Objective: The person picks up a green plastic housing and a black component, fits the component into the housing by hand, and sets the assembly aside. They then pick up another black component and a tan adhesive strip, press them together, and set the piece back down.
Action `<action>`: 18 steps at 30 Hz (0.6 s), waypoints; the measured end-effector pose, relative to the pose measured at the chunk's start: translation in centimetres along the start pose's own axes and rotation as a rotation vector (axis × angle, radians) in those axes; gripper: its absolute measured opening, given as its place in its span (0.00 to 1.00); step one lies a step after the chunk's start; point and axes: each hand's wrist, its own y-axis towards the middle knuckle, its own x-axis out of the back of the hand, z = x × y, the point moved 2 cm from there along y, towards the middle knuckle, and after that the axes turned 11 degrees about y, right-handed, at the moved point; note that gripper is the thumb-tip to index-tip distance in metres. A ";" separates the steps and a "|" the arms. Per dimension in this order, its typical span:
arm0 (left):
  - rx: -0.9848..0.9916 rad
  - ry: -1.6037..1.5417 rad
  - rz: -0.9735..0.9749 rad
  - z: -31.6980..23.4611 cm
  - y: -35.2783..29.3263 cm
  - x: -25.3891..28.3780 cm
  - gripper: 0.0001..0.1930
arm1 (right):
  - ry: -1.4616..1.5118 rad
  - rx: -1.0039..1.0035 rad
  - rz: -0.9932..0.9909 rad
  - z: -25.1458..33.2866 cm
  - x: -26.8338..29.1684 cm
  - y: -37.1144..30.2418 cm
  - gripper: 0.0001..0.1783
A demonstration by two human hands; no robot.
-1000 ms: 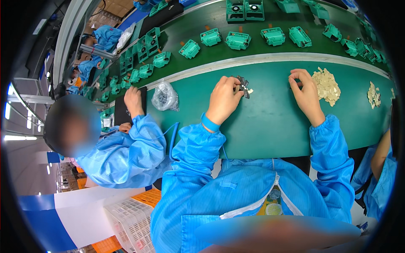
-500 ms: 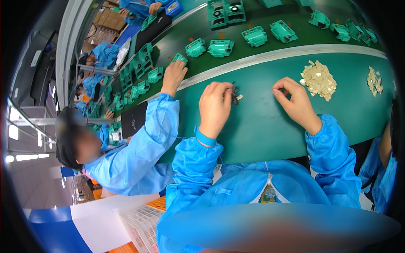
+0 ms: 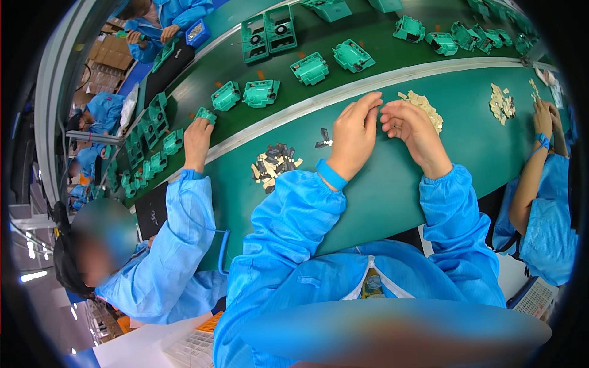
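My left hand [image 3: 354,136] is raised over the green table [image 3: 380,202], its fingers drawn together at the tips. Facing it, almost fingertip to fingertip, my right hand [image 3: 417,138] has its fingers curled in. Whatever is between the fingers of either hand is too small or hidden to tell. Behind my right hand lies a heap of thin cream-coloured pieces [image 3: 427,109], partly covered by it. A few small black pieces [image 3: 323,138] rest left of my left hand, with a bit of cream beside them. Farther left is a mixed pile of black and cream pieces [image 3: 274,164].
Beyond a pale rail [image 3: 294,109], green plastic housings [image 3: 261,93] stand on a dark green belt. At left a co-worker's hand [image 3: 197,144] touches one housing. Another person's hands [image 3: 543,119] are at the far right, near a smaller cream pile [image 3: 502,105].
My hands have come close together from wide apart. The black pieces that were at my left fingertips now lie apart from that hand. The view has shifted, and the mixed pile shows.
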 end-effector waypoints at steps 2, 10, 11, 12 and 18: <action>-0.205 0.177 -0.069 0.1 0.0 0.2 0.21 | 0.110 -0.105 0.027 0.1 0.5 0.4 0.12; -0.199 0.009 -0.121 0.8 0.2 -1.1 0.19 | -0.134 0.062 -0.037 0.7 1.3 0.5 0.09; -0.194 0.003 -0.129 0.9 0.2 -1.2 0.19 | -0.197 0.107 -0.068 0.9 1.4 0.4 0.08; -0.022 -0.149 -0.063 1.2 0.2 -1.4 0.17 | -0.208 0.105 -0.067 1.1 1.5 0.4 0.08; 0.154 -0.192 0.034 1.1 0.3 -2.0 0.08 | -0.323 0.160 -0.005 1.3 1.8 0.2 0.08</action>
